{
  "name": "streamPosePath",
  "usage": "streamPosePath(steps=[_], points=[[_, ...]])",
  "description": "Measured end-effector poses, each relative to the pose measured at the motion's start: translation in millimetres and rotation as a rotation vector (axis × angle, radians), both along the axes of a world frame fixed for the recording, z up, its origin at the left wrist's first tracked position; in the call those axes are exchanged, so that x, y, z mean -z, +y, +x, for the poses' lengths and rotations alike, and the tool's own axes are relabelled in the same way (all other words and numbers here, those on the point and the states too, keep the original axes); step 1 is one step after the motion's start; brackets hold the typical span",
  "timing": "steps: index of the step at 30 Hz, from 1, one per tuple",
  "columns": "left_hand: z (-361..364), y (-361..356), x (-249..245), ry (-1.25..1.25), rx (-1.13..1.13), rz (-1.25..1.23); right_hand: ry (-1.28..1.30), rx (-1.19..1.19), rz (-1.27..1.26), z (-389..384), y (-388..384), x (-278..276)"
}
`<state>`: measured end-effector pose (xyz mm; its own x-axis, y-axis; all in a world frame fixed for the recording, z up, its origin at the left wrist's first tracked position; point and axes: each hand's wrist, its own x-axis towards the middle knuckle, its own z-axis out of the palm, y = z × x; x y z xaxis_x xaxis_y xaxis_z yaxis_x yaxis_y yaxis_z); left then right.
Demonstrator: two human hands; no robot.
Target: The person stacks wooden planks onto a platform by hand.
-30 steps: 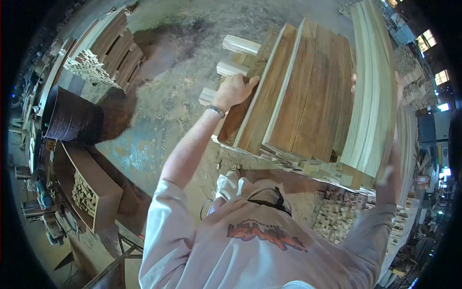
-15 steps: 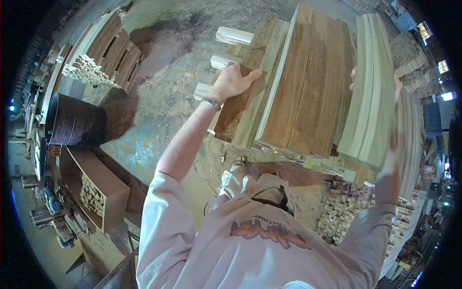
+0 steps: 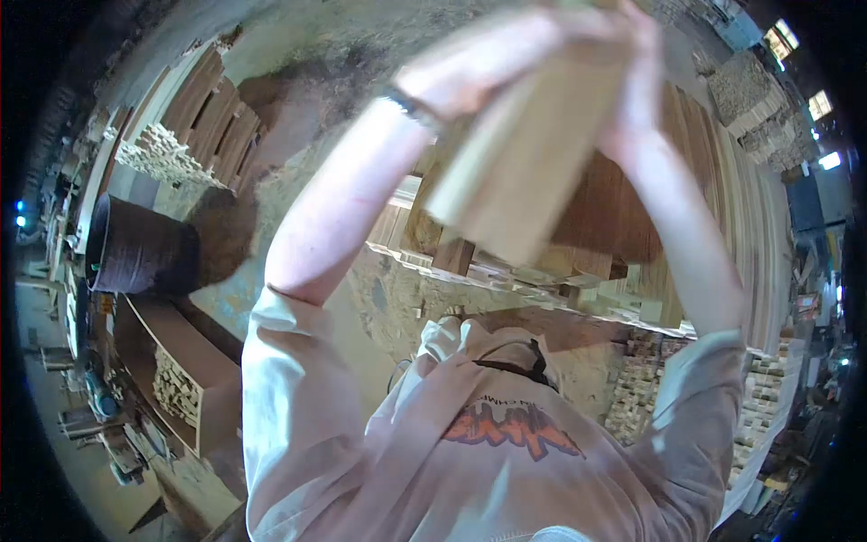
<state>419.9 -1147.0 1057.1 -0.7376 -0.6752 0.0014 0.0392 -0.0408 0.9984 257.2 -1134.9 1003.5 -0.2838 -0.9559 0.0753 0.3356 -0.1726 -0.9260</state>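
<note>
Pale wooden board (image 3: 528,158) is hanging over the lumber stack (image 3: 619,208); I'm gripping its far end with left hand (image 3: 497,59) and right hand (image 3: 638,99), blurred fingers pinching its sides.

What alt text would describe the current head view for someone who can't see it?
The person's left hand and right hand hold a motion-blurred length of wood in front of stacked boards. At the left of the view are a dark bin and a box containing small wood pieces.
</note>
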Motion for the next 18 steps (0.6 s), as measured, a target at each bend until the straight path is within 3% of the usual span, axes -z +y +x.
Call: streamPosePath(steps=[1, 3, 4, 6, 8, 10, 12, 14, 15, 16, 17, 18], points=[[1, 6, -8, -0.016, -0.016, 0.06, 0.251, -0.039, 0.002, 10, -6, -3], [31, -19, 23, -0.018, -0.125, -0.142, 0.62, -0.097, -0.118, 10, 0, 6], [44, -32, 40, -0.009, -0.175, -0.243, 0.795, -0.35, -0.046, -5, 10, 10], [58, -52, 79, -0.211, -0.434, -0.634, 1.869, -0.275, 0.08, -18, 46, 25], [57, -46, 94, -0.44, -0.435, -0.584, 1.97, -0.224, 0.021, -33, 62, 70], [40, -35, 116, -0.486, -0.391, -0.477, 1.887, -0.24, 0.026, -32, 63, 70], [19, -29, 142, -0.888, -0.335, -0.644, 1.902, -0.214, 0.038, -26, 62, 71], [46, -47, 187, -0.829, -0.127, -1.451, 1.875, -0.098, -0.132, -25, 60, 76], [55, -48, 188, -0.831, -0.123, -1.512, 1.771, -0.062, -0.228, -23, 60, 73], [47, -39, 158, -0.961, -0.108, -0.954, 1.664, -0.021, -0.292, -21, 55, 81], [49, -27, 147, -0.659, -0.149, -0.632, 1.63, -0.017, -0.301, -19, 58, 80], [56, -22, 140, -0.74, -0.17, -0.868, 1.559, -0.033, -0.301, -16, 58, 87]])
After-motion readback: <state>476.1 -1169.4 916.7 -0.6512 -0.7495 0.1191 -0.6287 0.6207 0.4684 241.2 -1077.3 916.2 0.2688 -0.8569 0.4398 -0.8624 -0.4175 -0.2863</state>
